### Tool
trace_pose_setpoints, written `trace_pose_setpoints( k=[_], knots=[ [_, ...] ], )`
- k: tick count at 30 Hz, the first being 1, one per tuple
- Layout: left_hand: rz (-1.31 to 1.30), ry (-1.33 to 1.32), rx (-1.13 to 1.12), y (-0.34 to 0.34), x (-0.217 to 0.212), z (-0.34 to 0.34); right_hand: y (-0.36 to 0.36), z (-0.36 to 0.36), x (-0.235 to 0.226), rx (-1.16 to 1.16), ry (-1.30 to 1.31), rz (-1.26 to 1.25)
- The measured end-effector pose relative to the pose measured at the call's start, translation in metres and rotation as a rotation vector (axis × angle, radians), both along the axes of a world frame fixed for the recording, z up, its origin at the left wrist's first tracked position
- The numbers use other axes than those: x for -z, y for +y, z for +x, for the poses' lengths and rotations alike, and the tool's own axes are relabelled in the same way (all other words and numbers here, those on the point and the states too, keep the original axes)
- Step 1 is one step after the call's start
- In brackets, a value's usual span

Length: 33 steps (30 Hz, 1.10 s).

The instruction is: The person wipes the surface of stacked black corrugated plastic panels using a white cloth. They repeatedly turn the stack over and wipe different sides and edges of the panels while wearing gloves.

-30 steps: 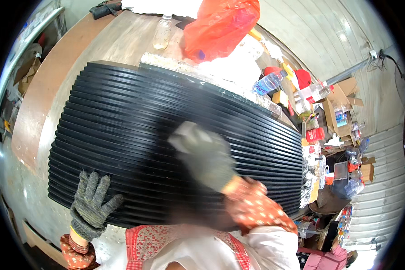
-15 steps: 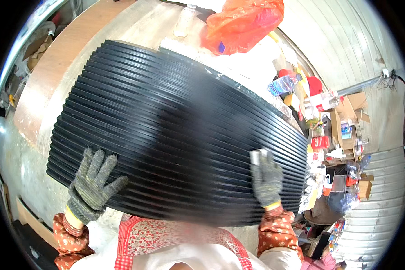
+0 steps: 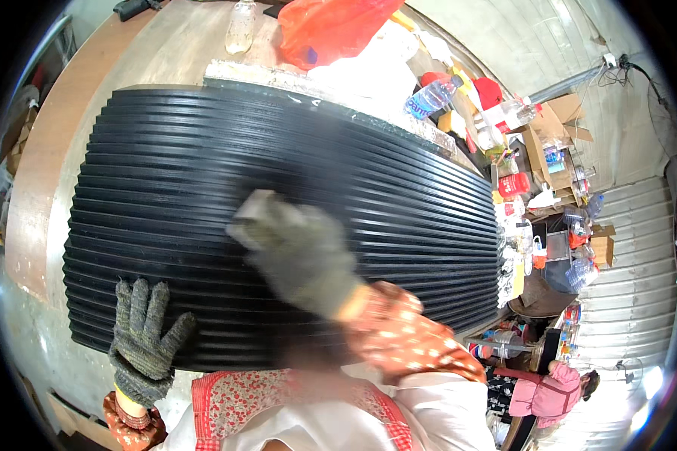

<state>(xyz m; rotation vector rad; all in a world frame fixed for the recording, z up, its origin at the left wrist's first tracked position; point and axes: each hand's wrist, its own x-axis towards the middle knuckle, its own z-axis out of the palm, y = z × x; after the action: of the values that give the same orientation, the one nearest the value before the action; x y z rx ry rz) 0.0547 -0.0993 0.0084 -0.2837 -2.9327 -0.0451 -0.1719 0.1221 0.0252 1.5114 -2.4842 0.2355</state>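
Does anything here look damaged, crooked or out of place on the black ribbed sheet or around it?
No damage shows on the black ribbed sheet; its ribs run even. It lies slanted on the table, with the near edge past the table's edge. The left hand rests flat there. The right hand is blurred.

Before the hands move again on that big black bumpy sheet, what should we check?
1. Left hand flat on the black ribbed sheet, near its lower left edge: ok.
2. Right hand over the middle of the sheet: blurred, so whether it touches: cannot tell.
3. Gloves on both hands: ok.
4. Sheet lying flat on the table: it curves in this fisheye view: cannot tell.
5. Far edge free of clutter: an orange bag, a water bottle and white stuff crowd it: not ok.
6. Another person in pink stands away at the lower right: ok.
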Motion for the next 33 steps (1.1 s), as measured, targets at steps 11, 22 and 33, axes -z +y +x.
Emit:
trace_pose_setpoints(
  k=[11,22,33],
  knots=[
    [0.068,-0.046,-0.008,-0.001,-0.019,-0.003,0.397,-0.07,0.001,1.092,-0.04,0.223],
    [0.044,-0.029,0.004,0.004,-0.009,-0.003,-0.002,0.041,0.011,0.047,0.006,0.232],
    [-0.016,-0.052,0.011,0.002,-0.016,0.001,0.028,0.019,0.032,-0.067,0.082,-0.193]
  ],
)
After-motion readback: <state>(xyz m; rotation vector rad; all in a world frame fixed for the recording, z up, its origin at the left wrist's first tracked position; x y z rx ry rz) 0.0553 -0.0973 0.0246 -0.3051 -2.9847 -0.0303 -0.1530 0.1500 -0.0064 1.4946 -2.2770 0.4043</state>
